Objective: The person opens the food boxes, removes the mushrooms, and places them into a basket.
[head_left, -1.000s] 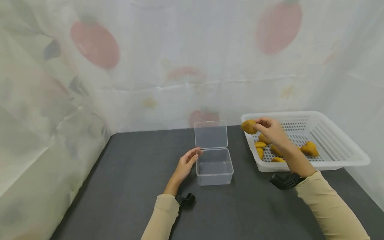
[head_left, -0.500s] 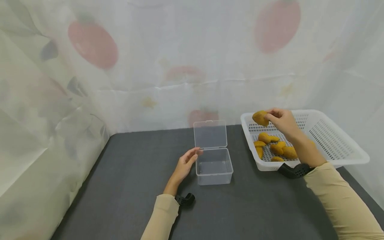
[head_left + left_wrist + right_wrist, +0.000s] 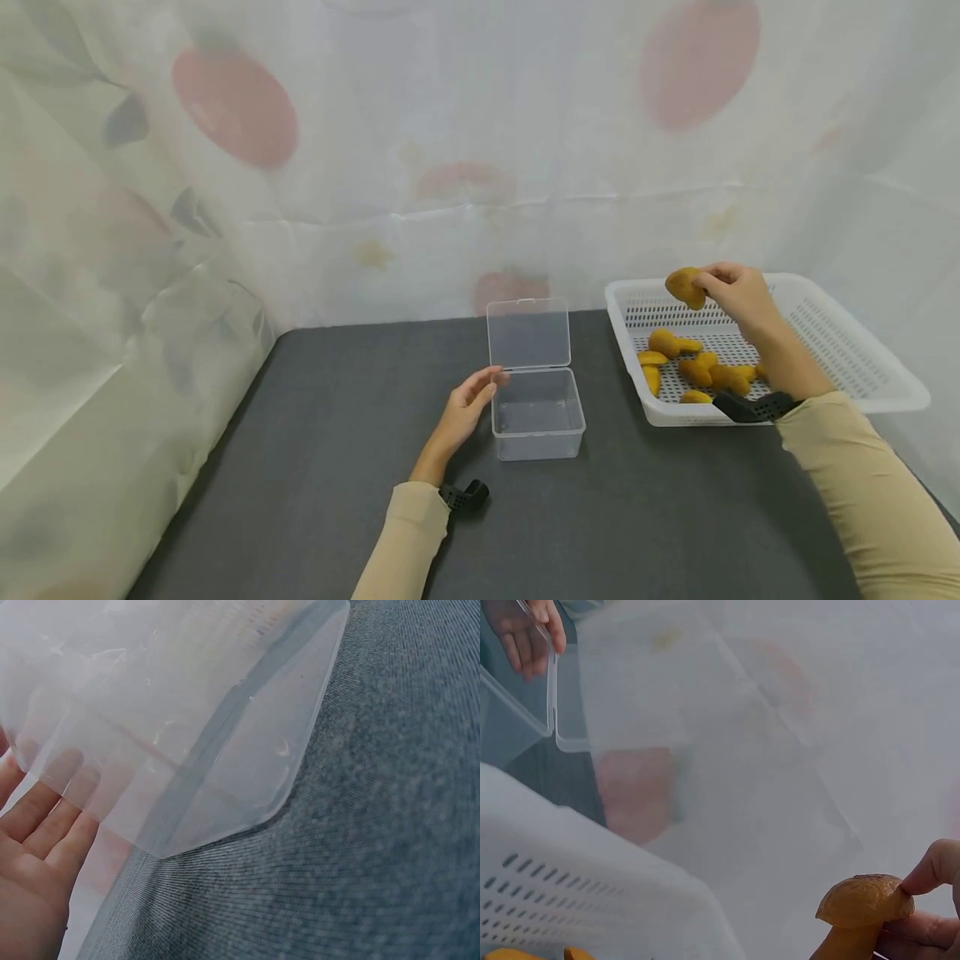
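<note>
In the head view my right hand (image 3: 738,296) pinches a yellow-brown mushroom (image 3: 686,288) above the white basket. The right wrist view shows the rounded cap and stem of this mushroom (image 3: 862,904), with thumb and fingers at the cap's side. My left hand (image 3: 461,412) rests at the rear left corner of a clear plastic box (image 3: 538,446), its fingers fairly straight. The box's hinged lid (image 3: 528,335) is raised at the back. Through the clear plastic (image 3: 225,750) in the left wrist view, some fingertips of my left hand (image 3: 37,855) show.
A white perforated basket (image 3: 626,350) stands at the right on the dark tabletop (image 3: 360,450). Several more mushrooms (image 3: 694,372) lie inside it. A pale printed curtain (image 3: 465,100) hangs behind the table and down the left side.
My right hand has moved right and slightly up over the basket, still pinching the mushroom. My left hand and the box have stayed in place.
</note>
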Demonstrator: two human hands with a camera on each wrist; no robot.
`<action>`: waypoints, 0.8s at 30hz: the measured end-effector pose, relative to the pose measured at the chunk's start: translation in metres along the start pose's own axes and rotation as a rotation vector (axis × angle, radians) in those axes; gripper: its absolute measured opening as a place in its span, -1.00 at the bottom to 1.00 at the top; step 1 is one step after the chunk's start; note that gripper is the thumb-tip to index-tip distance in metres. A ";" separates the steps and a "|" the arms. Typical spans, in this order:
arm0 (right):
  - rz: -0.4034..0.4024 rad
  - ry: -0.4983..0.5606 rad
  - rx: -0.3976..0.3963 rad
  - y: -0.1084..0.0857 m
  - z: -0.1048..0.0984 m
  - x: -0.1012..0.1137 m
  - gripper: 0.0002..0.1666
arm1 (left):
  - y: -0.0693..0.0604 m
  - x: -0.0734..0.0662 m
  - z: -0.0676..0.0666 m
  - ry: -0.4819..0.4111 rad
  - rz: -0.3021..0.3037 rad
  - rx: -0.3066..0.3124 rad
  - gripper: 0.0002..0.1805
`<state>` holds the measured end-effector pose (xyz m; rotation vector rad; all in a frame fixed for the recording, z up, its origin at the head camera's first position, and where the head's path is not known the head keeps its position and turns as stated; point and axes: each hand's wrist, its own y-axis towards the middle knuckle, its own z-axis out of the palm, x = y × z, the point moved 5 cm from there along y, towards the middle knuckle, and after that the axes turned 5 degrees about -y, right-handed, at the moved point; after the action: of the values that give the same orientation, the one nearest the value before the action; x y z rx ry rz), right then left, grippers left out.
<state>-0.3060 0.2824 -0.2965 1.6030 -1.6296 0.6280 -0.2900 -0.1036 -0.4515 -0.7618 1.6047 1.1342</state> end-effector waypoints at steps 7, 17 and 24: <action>0.055 0.008 -0.016 0.008 -0.007 -0.021 -0.55 | 0.000 0.001 0.000 0.003 0.009 0.010 -0.57; 0.237 0.021 0.000 0.012 -0.016 -0.061 -0.24 | -0.002 0.001 0.000 0.031 0.101 0.014 -0.56; 0.356 0.066 -0.040 0.004 -0.021 -0.077 -0.35 | -0.003 -0.003 0.000 0.025 0.024 -0.005 -0.57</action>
<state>-0.3118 0.3464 -0.3434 1.2583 -1.8818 0.8134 -0.2867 -0.1049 -0.4494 -0.7642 1.6361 1.1512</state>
